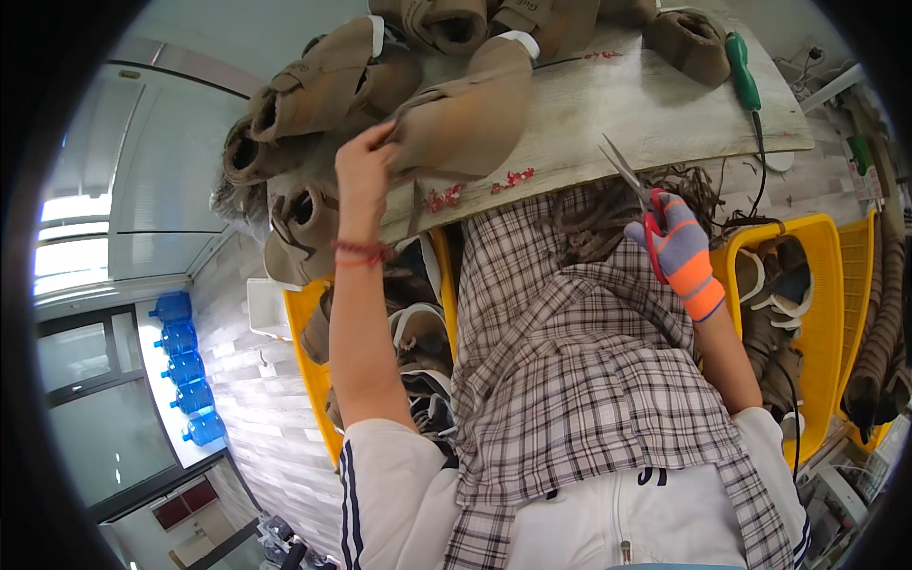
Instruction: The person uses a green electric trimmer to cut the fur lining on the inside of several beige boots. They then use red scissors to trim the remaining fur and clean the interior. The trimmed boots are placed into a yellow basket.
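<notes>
My bare left hand (364, 180) is closed on the near end of a brown boot (475, 109), holding it over the front part of the worktable. A white edge shows at the boot's far end, and its outline is slightly blurred. My right hand (679, 252), in a grey and orange glove, grips red-handled scissors (629, 173). Their blades point up and left toward the table edge and look slightly parted. Beside the scissors, a bunch of brown scrap strips (594, 223) lies on my checked apron (579, 361).
More brown boots (318, 81) crowd the back and left of the worktable (608, 119). At its right lies a green-handled corded tool (744, 74). Yellow crates (825, 313) of footwear flank my lap. Blue water bottles (190, 366) line the left wall.
</notes>
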The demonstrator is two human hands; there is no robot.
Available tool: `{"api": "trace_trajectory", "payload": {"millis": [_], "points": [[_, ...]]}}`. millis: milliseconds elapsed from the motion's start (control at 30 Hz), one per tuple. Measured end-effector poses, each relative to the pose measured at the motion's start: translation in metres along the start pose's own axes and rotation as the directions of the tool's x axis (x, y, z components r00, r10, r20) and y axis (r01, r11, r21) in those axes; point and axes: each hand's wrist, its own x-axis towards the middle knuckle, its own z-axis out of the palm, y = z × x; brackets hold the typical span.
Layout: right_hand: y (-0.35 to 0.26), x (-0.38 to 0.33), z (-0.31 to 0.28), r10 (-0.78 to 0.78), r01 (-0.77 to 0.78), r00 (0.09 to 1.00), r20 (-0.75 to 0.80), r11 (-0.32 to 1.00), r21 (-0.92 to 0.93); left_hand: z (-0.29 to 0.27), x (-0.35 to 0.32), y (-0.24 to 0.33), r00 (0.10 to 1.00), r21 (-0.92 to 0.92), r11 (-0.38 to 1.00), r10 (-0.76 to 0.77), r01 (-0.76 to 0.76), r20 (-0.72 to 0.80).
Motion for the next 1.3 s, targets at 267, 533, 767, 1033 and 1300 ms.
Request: {"api": "trace_trajectory", "payload": {"millis": [267, 533, 767, 1033, 1300], "points": [[-0.101, 0.027, -0.038, -0.51, 0.517, 0.853, 0.109, 0.796, -0.315, -0.041, -0.082, -0.08, 0.855, -0.731, 0.446, -0.314, 0.516, 0.412], [-0.125, 0.033, -0.011, -0.544, 0.711, 0.699, 0.465, 0.597, -0.371, -0.021, -0.128, -0.147, 0.833, -0.772, 0.368, -0.424, 0.518, 0.357], [-0.122, 0.03, -0.001, -0.465, 0.734, 0.675, 0.573, 0.504, -0.455, -0.013, -0.143, -0.117, 0.856, -0.791, 0.403, -0.436, 0.461, 0.276], [-0.127, 0.029, 0.008, -0.443, 0.735, 0.67, 0.596, 0.507, -0.45, -0.011, -0.135, -0.128, 0.832, -0.783, 0.37, -0.456, 0.5, 0.316], [-0.101, 0.032, -0.025, -0.499, 0.605, 0.788, 0.361, 0.739, -0.298, -0.017, -0.14, -0.142, 0.875, -0.799, 0.394, -0.363, 0.455, 0.319]]}}
